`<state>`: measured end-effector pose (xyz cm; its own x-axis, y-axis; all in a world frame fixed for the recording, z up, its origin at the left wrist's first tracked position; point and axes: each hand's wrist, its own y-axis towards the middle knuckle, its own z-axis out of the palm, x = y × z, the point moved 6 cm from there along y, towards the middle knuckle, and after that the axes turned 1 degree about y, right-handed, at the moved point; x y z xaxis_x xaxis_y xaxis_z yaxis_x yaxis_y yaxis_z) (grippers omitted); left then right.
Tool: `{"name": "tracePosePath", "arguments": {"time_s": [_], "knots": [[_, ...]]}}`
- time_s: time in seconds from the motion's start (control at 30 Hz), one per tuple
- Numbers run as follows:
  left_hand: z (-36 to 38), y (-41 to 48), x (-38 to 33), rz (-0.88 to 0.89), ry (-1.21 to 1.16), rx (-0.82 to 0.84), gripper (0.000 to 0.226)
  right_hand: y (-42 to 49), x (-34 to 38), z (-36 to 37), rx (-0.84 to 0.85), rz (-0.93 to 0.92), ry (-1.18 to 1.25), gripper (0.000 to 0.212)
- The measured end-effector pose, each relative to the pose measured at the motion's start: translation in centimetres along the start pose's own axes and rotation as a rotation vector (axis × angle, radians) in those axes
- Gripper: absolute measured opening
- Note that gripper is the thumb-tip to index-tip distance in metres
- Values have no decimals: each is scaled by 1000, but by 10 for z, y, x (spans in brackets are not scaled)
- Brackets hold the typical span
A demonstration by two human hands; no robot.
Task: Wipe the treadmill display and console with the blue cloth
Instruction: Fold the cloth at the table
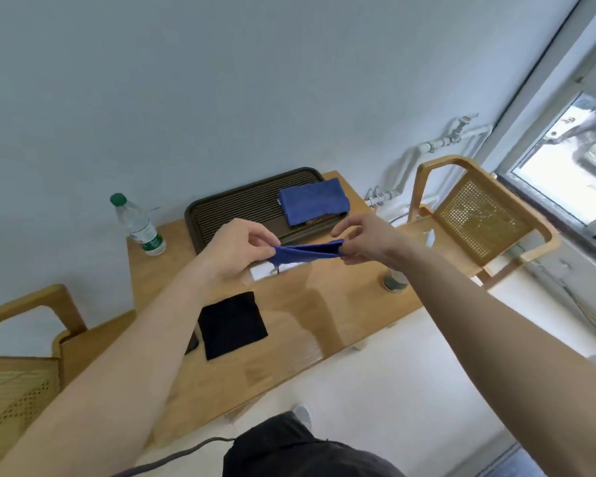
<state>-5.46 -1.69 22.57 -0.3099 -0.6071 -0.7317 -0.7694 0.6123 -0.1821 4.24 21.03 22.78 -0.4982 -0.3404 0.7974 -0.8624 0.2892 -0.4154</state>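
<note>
A pale wall [221,80] backs a wooden bench [296,325], with a window [565,160] to its right and a cane chair [479,218] at each end. On the bench, a dark ribbed tray [234,211] at the wall side carries a folded blue towel [312,201]; a bottle [139,225] stands left of the tray, a black cloth [231,325] lies nearer the person. Above the bench, just in front of the tray, the blue cloth [307,253] is stretched taut, long axis running left to right, the left hand [241,249] and right hand [362,239] each with grip pinched on an end.

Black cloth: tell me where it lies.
The black cloth lies flat on the wooden table, low and left of centre in the head view, under the left forearm and nearer than the dark tray.
</note>
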Motion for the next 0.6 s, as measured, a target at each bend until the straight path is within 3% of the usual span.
{"name": "tracePosePath", "arguments": {"time_s": [0.13,0.4,0.5,0.6], "knots": [[42,-5,44,-143,-49,49,13,28,-53,29,75,7,-86,16],[184,-39,140,-487,-110,272,19,47,-206,99,281,208,-309,15],[191,-30,154,-550,-116,172,17,68,-212,108,298,205,-286,18],[175,-5,163,-596,-228,-41,13,110,-194,112,238,183,-109,20]]}}
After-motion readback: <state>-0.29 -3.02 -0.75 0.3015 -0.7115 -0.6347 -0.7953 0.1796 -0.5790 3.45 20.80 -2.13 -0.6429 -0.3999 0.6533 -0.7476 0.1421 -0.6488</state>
